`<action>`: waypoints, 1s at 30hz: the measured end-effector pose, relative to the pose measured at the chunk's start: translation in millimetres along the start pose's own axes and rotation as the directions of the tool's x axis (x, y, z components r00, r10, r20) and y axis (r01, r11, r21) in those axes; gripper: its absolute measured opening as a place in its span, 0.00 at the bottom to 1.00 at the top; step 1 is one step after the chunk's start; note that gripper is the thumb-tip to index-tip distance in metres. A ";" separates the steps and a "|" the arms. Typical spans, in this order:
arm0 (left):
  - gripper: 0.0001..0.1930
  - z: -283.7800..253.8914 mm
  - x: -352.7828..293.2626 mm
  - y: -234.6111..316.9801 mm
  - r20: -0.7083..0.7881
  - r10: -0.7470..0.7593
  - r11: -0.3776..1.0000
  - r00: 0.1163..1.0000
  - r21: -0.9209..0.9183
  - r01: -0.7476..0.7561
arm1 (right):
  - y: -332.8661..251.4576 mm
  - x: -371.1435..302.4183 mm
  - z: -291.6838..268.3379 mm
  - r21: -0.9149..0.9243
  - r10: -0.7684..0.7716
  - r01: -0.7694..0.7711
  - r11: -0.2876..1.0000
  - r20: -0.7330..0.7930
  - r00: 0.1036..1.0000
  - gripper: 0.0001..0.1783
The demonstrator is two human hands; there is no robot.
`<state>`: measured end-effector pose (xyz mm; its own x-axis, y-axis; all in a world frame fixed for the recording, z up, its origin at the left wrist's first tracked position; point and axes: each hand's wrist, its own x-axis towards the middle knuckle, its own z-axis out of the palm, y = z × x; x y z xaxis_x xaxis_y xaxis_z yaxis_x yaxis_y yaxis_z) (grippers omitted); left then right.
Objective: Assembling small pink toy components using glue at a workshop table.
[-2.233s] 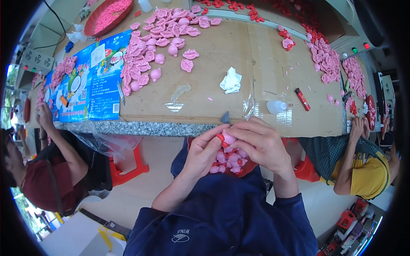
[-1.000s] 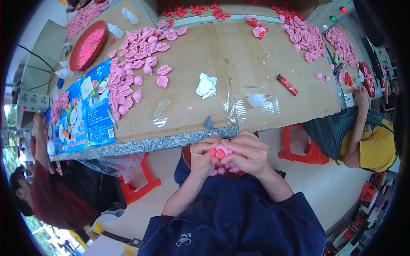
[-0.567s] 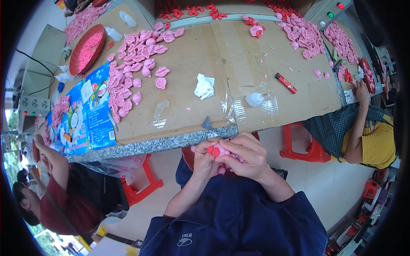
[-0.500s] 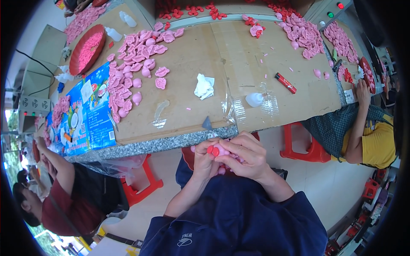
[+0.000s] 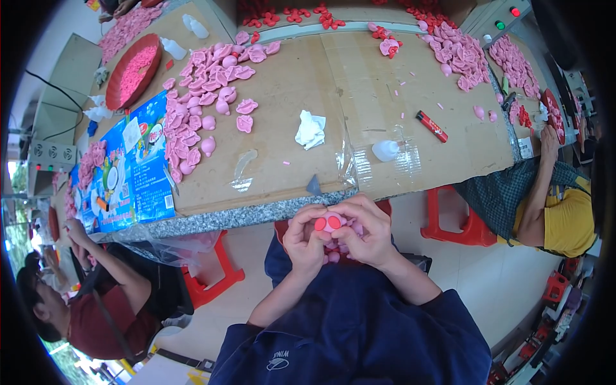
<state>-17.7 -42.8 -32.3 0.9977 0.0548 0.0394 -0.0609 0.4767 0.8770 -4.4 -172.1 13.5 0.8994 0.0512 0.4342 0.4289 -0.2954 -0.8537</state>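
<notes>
Between the fingertips of both hands, just off the bench's near edge, is a small pink rubbery toy piece (image 5: 328, 217) with two red round ends facing up. My left hand (image 5: 303, 242) pinches it from the left, thumb and forefinger bent around it. On its other side my right hand (image 5: 372, 232) grips it with thumb and fingers. More pink pieces (image 5: 333, 256) lie below the hands, over my lap, partly covered by them.
On the cardboard-covered bench (image 5: 289, 83) are a pink heap (image 5: 183, 128), crumpled white tissue (image 5: 310, 130), a white bottle (image 5: 385, 151) and a red tube (image 5: 432, 126). Another pink heap (image 5: 457, 54) lies far right. Co-workers sit left and right beside red stools (image 5: 465, 221).
The pink piece has turned so both red ends face upward and show more fully. My fingers have shifted around it; my left fingers have spread over its far side.
</notes>
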 end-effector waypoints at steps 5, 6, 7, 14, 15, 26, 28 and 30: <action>0.16 4.6 4.0 8.8 0.070 0.191 0.947 0.979 0.249 -0.202 | 8.4 -12.0 3.8 0.236 0.183 -0.183 0.954 0.024 0.983 0.15; 0.17 4.3 4.7 11.3 0.100 0.168 0.948 0.981 0.258 -0.188 | 8.2 -12.1 3.5 0.237 0.183 -0.183 0.954 0.024 0.983 0.15; 0.17 3.6 5.4 12.9 0.129 0.145 0.948 0.981 0.267 -0.175 | 7.7 -11.9 3.2 0.267 0.194 -0.194 0.944 0.027 0.981 0.15; 0.17 -2.8 4.6 12.3 0.004 -0.086 0.996 0.996 0.003 0.086 | 3.4 0.1 -0.2 0.274 0.271 -0.303 0.913 0.149 0.951 0.15; 0.17 -5.3 5.8 12.9 0.008 -0.121 0.985 0.993 -0.125 0.121 | 2.0 5.3 -1.2 0.275 0.269 -0.301 0.913 0.150 0.951 0.15; 0.18 -10.4 17.0 30.8 0.093 -0.226 0.852 0.970 -0.463 0.243 | 42.3 98.3 28.4 -0.545 0.005 0.018 0.838 0.040 0.999 0.13; 0.17 -17.1 16.8 30.1 0.078 -0.215 0.850 0.973 -0.476 0.226 | 28.4 93.1 24.9 -0.152 0.117 -0.118 0.981 -0.013 0.993 0.11; 0.17 -19.8 16.1 29.7 0.031 -0.190 0.876 0.981 -0.446 0.184 | -0.4 78.9 12.3 0.069 0.223 -0.223 0.972 0.014 0.975 0.11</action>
<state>-4.0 -10.3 -15.2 0.9915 -0.0641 -0.1129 0.1169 0.8192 0.5615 67.5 -156.2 44.6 0.9735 -0.0027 0.2288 0.2218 -0.2332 -0.9468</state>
